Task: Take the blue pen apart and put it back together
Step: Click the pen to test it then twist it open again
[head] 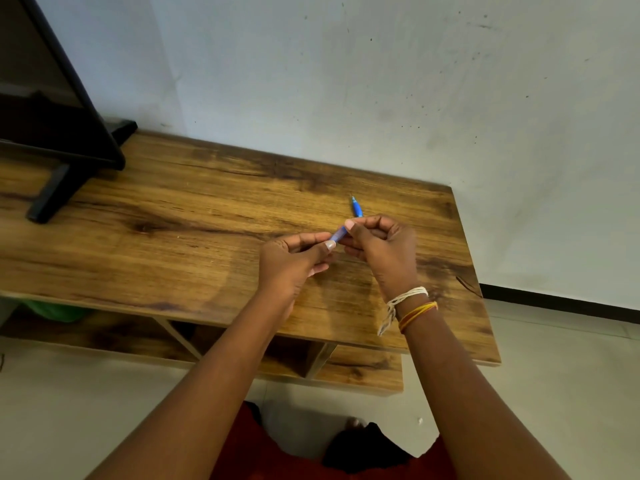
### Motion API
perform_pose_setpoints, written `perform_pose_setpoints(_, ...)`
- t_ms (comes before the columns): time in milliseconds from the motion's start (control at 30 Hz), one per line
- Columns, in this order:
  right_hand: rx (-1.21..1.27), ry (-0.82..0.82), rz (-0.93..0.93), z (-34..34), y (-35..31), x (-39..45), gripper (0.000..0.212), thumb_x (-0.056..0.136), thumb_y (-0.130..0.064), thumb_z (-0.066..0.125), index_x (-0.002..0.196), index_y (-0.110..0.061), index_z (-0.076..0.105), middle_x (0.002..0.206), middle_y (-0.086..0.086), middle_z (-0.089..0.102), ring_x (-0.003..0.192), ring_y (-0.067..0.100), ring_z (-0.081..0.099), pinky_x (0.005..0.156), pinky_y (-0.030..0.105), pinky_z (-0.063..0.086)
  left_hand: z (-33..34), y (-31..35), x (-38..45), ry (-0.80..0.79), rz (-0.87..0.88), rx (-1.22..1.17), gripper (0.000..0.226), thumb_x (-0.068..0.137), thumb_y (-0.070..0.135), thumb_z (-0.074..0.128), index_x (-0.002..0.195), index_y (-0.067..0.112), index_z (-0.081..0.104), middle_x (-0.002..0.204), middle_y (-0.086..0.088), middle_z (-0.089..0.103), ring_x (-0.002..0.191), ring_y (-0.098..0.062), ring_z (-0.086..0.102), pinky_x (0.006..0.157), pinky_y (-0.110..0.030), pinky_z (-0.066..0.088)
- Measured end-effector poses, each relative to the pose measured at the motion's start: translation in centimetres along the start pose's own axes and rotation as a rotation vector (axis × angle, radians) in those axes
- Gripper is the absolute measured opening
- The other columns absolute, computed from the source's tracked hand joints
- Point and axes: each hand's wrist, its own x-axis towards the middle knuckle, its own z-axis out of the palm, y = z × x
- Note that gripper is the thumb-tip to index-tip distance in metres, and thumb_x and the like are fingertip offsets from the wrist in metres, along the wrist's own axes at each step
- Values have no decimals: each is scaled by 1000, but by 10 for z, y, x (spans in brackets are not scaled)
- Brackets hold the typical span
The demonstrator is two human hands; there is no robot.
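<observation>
Both hands hold the blue pen above the wooden table (194, 216). My left hand (294, 261) pinches a short blue barrel piece (339, 234) between thumb and forefinger. My right hand (381, 247) grips the same piece from the right, fingers curled. The pen's blue tip section (356, 206) sticks out beyond my right hand, pointing away toward the wall. I cannot tell whether the tip section is joined to the barrel piece or lies apart; my right hand hides the join.
A black monitor (52, 109) on its stand (52, 192) occupies the table's left end. The wall (381, 81) runs behind the table. A lower shelf (363, 368) and a green object (52, 310) sit below. The table's right edge lies close to my right wrist.
</observation>
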Motion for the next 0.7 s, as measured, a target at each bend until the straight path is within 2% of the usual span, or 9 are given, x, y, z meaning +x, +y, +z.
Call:
perform_pose_setpoints(133, 121, 132, 23, 0, 4, 4, 6, 85, -4, 70, 80, -6, 69, 78, 14, 72, 57, 12, 70, 56, 22, 58, -1, -1, 3, -6, 147, 306, 23, 73, 7, 79, 90, 21, 74, 79, -3, 75, 73, -17, 72, 68, -28, 59)
perform_pose_setpoints(233, 174, 152, 41, -1, 4, 8, 2, 85, -5, 70, 84, -5, 69, 80, 14, 71, 56, 10, 70, 56, 23, 59, -4, -6, 4, 11, 199, 398, 23, 72, 8, 79, 93, 17, 76, 72, 0, 74, 60, -11, 68, 60, -25, 55)
perform_pose_setpoints(300, 119, 150, 16, 0, 7, 9, 4, 87, -11, 70, 84, -10, 69, 81, 12, 73, 58, 12, 70, 56, 24, 58, -4, -10, 4, 62, 250, 446, 21, 74, 12, 79, 94, 15, 77, 69, 3, 73, 53, -6, 65, 54, -21, 53)
perform_pose_setpoints(400, -299, 272, -118, -3, 12, 10, 12, 90, -28, 65, 86, -19, 72, 83, 3, 73, 73, 18, 68, 66, 31, 55, -4, -14, 5, 187, 361, 566, 20, 76, 19, 78, 95, 16, 76, 74, 5, 73, 59, -2, 64, 56, -22, 50)
perform_pose_setpoints(467, -638, 319, -187, -9, 16, 9, 22, 89, -30, 64, 103, -14, 71, 93, 2, 69, 90, 22, 65, 76, 32, 50, -4, -15, 6, 259, 395, 671, 20, 78, 23, 75, 97, 18, 76, 80, 4, 74, 70, -6, 66, 59, -26, 51)
perform_pose_setpoints(533, -865, 290, -164, -14, 22, 8, 34, 88, -29, 64, 116, -10, 65, 110, 9, 64, 103, 26, 60, 84, 35, 48, -3, -17, 8, 315, 406, 769, 19, 80, 26, 73, 97, 19, 76, 84, 3, 73, 75, -10, 65, 59, -26, 48)
perform_pose_setpoints(633, -995, 253, -140, -15, 28, 7, 30, 87, -26, 63, 112, -10, 66, 112, 11, 62, 100, 27, 61, 82, 38, 53, 6, -21, 14, 363, 408, 876, 20, 82, 29, 71, 99, 21, 75, 89, 3, 73, 84, -14, 62, 71, -35, 51)
perform_pose_setpoints(700, -971, 275, -158, -13, 30, 8, 23, 87, -24, 62, 105, -12, 70, 102, 9, 68, 90, 26, 65, 75, 37, 56, 13, -23, 17, 402, 405, 947, 20, 83, 31, 69, 100, 22, 74, 91, 4, 72, 87, -12, 55, 74, -32, 45)
